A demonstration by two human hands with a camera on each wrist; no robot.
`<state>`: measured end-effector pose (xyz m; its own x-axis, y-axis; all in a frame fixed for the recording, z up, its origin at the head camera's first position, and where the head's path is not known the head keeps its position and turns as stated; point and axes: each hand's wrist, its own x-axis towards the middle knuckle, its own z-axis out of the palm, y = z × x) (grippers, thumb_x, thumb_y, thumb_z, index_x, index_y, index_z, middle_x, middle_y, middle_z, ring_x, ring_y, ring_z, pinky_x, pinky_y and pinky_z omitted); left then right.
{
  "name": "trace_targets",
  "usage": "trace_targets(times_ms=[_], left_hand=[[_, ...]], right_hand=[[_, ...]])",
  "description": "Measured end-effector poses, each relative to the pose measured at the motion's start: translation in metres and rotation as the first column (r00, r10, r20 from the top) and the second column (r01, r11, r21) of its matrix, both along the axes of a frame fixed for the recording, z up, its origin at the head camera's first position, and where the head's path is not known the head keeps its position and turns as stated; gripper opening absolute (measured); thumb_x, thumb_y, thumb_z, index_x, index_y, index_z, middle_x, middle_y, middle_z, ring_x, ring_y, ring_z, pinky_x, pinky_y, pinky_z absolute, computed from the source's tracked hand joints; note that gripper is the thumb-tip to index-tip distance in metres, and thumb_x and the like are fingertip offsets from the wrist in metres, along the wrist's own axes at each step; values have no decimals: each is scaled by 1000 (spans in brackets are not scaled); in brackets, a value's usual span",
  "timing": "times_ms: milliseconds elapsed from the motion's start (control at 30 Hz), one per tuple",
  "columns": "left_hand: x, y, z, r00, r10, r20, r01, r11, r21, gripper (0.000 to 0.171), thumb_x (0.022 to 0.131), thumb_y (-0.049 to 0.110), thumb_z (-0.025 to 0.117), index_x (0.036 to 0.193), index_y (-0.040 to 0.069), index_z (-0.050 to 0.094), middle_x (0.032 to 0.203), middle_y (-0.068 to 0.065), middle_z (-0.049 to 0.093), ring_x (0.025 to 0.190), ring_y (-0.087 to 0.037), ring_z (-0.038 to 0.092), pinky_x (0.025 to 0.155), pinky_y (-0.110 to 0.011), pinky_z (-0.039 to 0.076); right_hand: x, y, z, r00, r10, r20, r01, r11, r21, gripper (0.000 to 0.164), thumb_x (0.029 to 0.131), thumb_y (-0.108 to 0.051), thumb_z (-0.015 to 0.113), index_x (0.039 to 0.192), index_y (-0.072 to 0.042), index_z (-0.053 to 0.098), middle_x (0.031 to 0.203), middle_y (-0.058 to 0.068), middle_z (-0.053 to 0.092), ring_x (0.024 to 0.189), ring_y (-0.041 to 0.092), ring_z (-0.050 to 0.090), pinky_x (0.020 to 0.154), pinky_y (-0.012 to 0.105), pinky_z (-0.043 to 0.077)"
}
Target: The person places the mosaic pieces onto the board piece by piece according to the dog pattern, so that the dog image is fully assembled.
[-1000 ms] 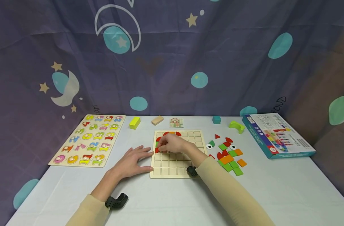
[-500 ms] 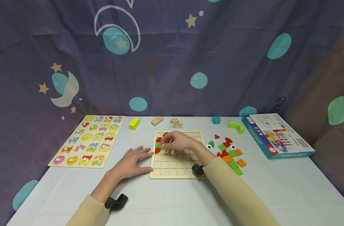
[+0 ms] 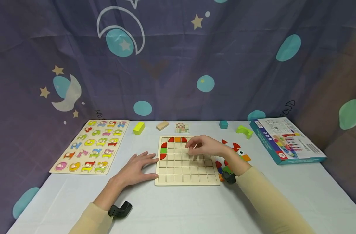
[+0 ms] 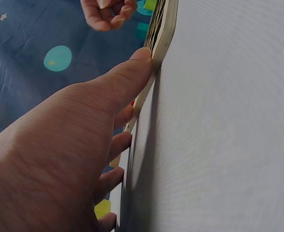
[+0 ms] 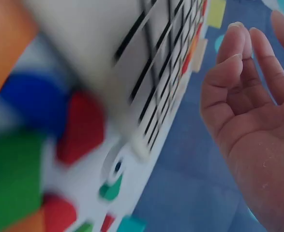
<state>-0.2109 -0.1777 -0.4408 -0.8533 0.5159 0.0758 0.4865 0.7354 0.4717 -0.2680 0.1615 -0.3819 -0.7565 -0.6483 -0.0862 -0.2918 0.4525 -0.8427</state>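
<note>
My left hand point(image 3: 137, 168) lies with fingers spread on the white table, fingertips against the left edge of the wooden grid board point(image 3: 182, 178). In the left wrist view the thumb point(image 4: 127, 72) touches the board's side. My right hand point(image 3: 205, 146) hovers over the board's right part. Its fingers point(image 5: 229, 46) are loosely bent, with nothing visible between them. Red rounded pieces point(image 3: 163, 156) sit above and below a green square point(image 3: 163, 150) at the board's left. Along its top row an orange square point(image 3: 177, 139) lies between two red rounded pieces.
Loose coloured pieces point(image 3: 246, 157) lie right of the board, partly hidden by the right arm. A number puzzle point(image 3: 90, 146) lies left, a box point(image 3: 289, 143) right. Behind the board are a yellow block point(image 3: 139, 128), wooden block point(image 3: 162, 125), pattern card point(image 3: 182, 127), teal block point(image 3: 223, 124) and green arch point(image 3: 244, 131).
My right hand has moved from the green square at the board's left toward the right, uncovering the top row. The left hand stays at the board's edge.
</note>
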Motion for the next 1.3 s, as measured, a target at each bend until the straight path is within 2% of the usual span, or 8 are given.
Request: trace_targets(times_ms=[167,400,667,1033,1300], left_hand=[[0,0,0,1000,-3,-1,3,1000,6,71,84,58,75,141,18,62,151,-4,50,147,-32,31,117,-63,14],[0,1,0,1000,0,-4,0,1000,3,71,84,58,75,141,17,62,151,-5,50,147,-32,32,117,-63,14],[-1,1,-1,1000,0,-2,0,1000,-1,71,84,59,75,141,18,62,151,-4,50,147,-31,31,117,-63,13],[0,-1,-4,1000,-1,-11,1,1000,7,71,84,60,74,141,18,63,151,-3,50,147,-31,31,117,-63,14],[-1,0,-3,1000,-2,-4,2,1000,1,73,84,62,73,141,18,62,151,-3,50,147,-31,31,117,-63,13]], right_hand=[[3,25,0,999,-32,-34,33,999,28,29,97,-13,69,119,5,66,100,6,66,93,27,63,87,37,53],[6,52,-1,991,-120,-61,126,987,104,28,96,-11,70,120,2,66,100,4,66,95,25,60,85,34,52],[4,77,-11,983,-151,-106,165,977,133,28,95,-13,71,117,3,67,101,6,66,91,26,59,81,34,52],[-1,88,-20,956,-274,-107,293,923,250,22,93,-13,73,112,-3,68,92,6,60,86,23,54,74,33,49],[-2,83,-21,953,-275,-127,302,893,333,22,92,-14,75,111,-5,68,88,6,58,81,22,53,69,31,46]])
